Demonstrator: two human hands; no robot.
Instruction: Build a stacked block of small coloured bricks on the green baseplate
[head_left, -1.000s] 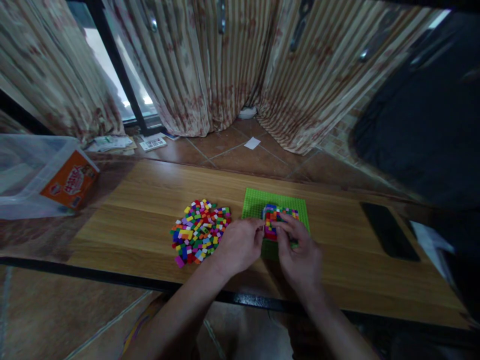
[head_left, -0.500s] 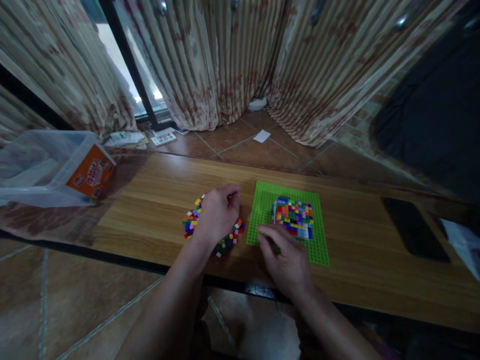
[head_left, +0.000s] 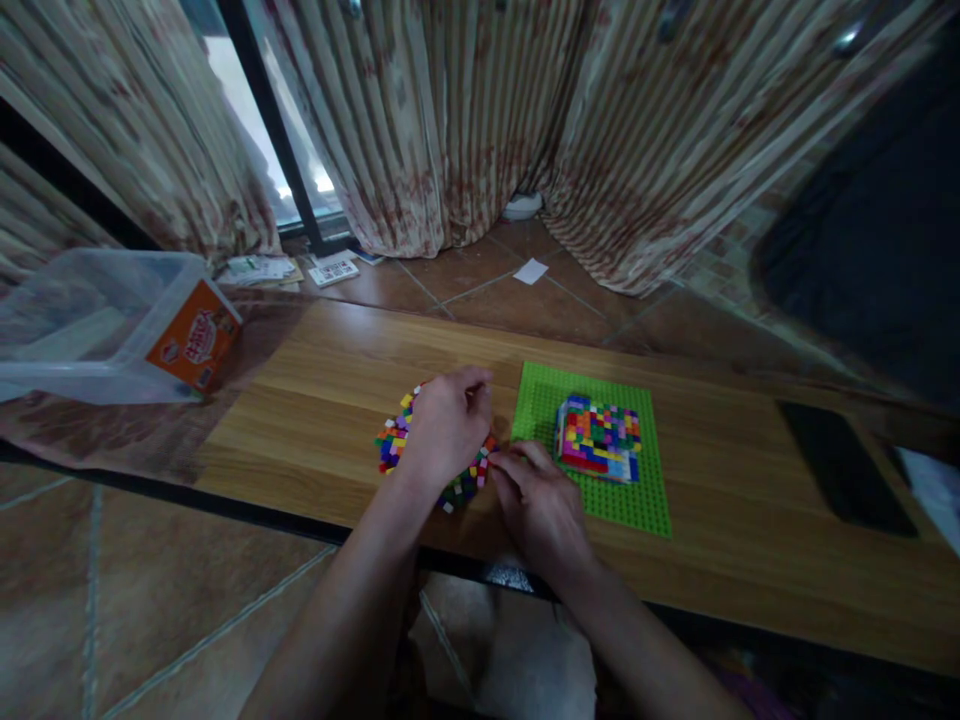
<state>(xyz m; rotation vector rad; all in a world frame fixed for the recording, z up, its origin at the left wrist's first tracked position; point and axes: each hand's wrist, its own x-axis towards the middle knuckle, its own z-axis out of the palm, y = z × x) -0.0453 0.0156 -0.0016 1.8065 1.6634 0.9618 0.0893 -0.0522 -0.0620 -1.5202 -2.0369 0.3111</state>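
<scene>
A loose pile of small coloured building bricks [head_left: 393, 440] lies on the wooden table. My left hand [head_left: 450, 420] is over the pile with its fingers curled, covering much of it; anything between the fingertips is hidden. My right hand [head_left: 544, 505] reaches to the pile's right edge, thumb and forefinger closed together beside the loose bricks. Whatever that pinch holds is too small to make out. To the right, a green baseplate [head_left: 630, 510] bears a block built of many-coloured bricks [head_left: 600, 435], its top a patchwork of colours with several layers at the sides.
A clear plastic bin [head_left: 90, 375] with an orange label stands at the left. A dark phone-like slab [head_left: 844, 465] lies on the table's right part, with white paper [head_left: 934, 490] beyond it. Curtains [head_left: 480, 120] hang behind the table [head_left: 292, 390].
My right hand has moved left, off the baseplate's edge to the brick pile, and its fingertips have come together. My left hand stays over the pile. The view has shifted slightly.
</scene>
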